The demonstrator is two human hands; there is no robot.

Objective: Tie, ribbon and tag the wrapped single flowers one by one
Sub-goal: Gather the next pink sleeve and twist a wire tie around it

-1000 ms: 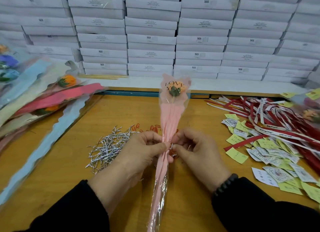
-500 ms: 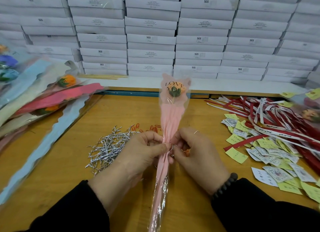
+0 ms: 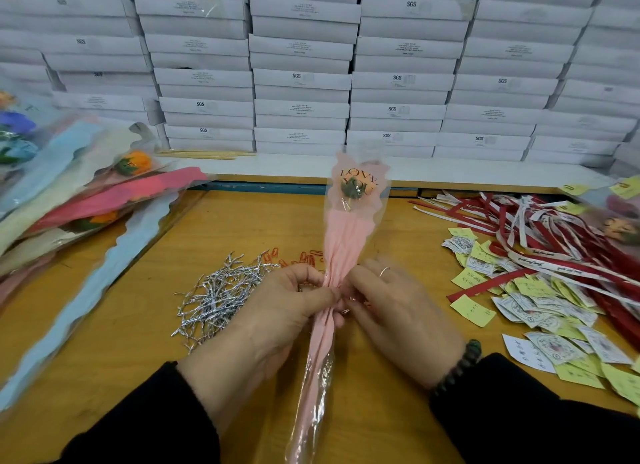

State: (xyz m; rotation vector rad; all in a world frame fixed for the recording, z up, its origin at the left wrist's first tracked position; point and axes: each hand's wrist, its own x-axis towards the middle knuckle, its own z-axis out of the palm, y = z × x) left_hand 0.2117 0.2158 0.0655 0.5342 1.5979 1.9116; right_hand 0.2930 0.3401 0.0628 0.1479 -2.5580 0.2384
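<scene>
**Both hands pinching flower at gathered neck**

Head view: little change from earlier frames; right hand (image 3: 398,311) fingers have uncurled slightly, left hand (image 3: 277,311) grip unchanged. Both pinch the pink wrapped flower (image 3: 346,255) at its gathered neck, mid-worktop (image 3: 138,325). Long axis runs near-to-far; bloom end points at far edge, stem toward person. Silver twist ties (image 3: 221,294) lie left, tags (image 3: 540,311) and ribbons (image 3: 540,231) right.

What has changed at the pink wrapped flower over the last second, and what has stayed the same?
Little has changed. The right hand has turned slightly at the gathered neck of the pink wrapped flower, its fingers working there. The left hand still pinches the neck. The flower stays upright; the silver twist ties, ribbons and tags lie unmoved.
</scene>
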